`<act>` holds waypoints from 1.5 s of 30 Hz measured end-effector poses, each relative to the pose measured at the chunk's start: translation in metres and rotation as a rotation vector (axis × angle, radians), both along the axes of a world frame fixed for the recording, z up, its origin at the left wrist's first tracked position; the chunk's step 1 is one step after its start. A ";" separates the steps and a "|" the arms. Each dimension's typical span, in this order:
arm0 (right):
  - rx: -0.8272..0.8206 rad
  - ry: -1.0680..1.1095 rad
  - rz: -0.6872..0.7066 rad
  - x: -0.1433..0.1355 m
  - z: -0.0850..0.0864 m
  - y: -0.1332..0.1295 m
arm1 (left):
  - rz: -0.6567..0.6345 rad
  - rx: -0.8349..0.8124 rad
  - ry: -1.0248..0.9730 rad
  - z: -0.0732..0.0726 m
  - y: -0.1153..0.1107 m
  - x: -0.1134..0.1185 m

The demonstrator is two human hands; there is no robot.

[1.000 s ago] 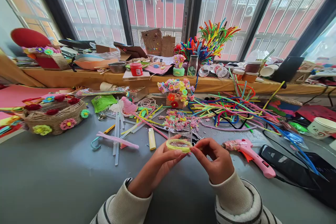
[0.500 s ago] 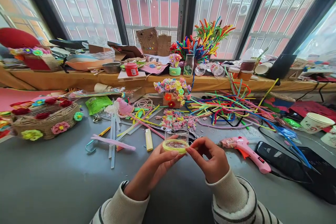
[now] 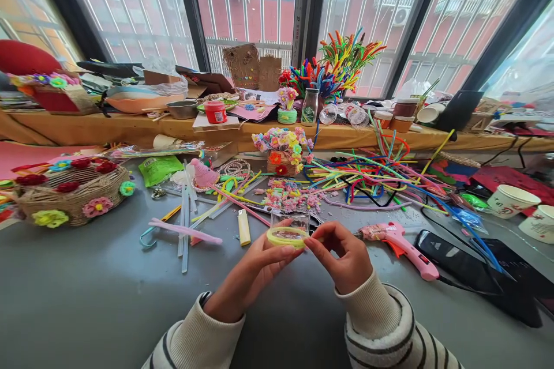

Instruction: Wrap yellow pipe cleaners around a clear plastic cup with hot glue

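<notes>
My left hand point(image 3: 253, 271) is closed round a small clear cup point(image 3: 298, 219), keeping it above the grey table in front of me. A fuzzy yellow pipe cleaner point(image 3: 282, 241) circles the lower part of the cup. At the cup's right side, my right hand point(image 3: 346, 256) pinches the pipe cleaner between thumb and forefinger; the very end is hidden by the fingertips. A pink glue gun point(image 3: 400, 240) lies just right of that hand. To the left of the cup is a cream-coloured lighter point(image 3: 243, 228).
Translucent glue sticks point(image 3: 184, 236) and a lilac pipe cleaner point(image 3: 186, 230) lie left. A flower-trimmed basket point(image 3: 78, 207) stands farther left. Behind are trimmed fuzzy bits point(image 3: 288, 195) and a heap of pipe cleaners point(image 3: 363, 176). A black phone point(image 3: 454, 259) and paper cups point(image 3: 513, 200) are right.
The head view has shifted slightly. Both hands keep the same hold on the cup and the yellow pipe cleaner, with only a slight movement of the right fingers.
</notes>
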State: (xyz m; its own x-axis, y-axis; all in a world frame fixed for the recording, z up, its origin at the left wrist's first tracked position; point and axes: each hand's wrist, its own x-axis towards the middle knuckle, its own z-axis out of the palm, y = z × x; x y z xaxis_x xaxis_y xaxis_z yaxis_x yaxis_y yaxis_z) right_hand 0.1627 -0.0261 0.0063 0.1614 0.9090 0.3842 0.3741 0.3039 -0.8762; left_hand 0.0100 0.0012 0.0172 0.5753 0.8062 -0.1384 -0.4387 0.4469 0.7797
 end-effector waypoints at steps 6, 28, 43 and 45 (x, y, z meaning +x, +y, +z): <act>0.019 0.053 -0.022 -0.005 -0.002 0.000 | 0.009 -0.011 -0.030 -0.002 0.001 0.001; -0.004 0.015 -0.017 -0.004 -0.004 0.001 | 0.032 -0.010 -0.032 -0.005 0.002 0.001; -0.003 0.025 -0.063 -0.008 -0.008 0.003 | 0.045 0.012 0.007 -0.007 0.001 0.002; 0.002 0.033 -0.061 -0.008 -0.008 0.003 | 0.054 0.012 0.003 -0.007 0.001 0.002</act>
State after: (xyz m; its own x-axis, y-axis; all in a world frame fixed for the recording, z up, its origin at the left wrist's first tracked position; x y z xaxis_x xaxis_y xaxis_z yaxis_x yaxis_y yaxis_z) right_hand 0.1550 -0.0230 -0.0015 0.2293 0.8964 0.3794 0.3634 0.2828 -0.8877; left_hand 0.0125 0.0019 0.0106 0.5301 0.8379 -0.1304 -0.4598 0.4132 0.7860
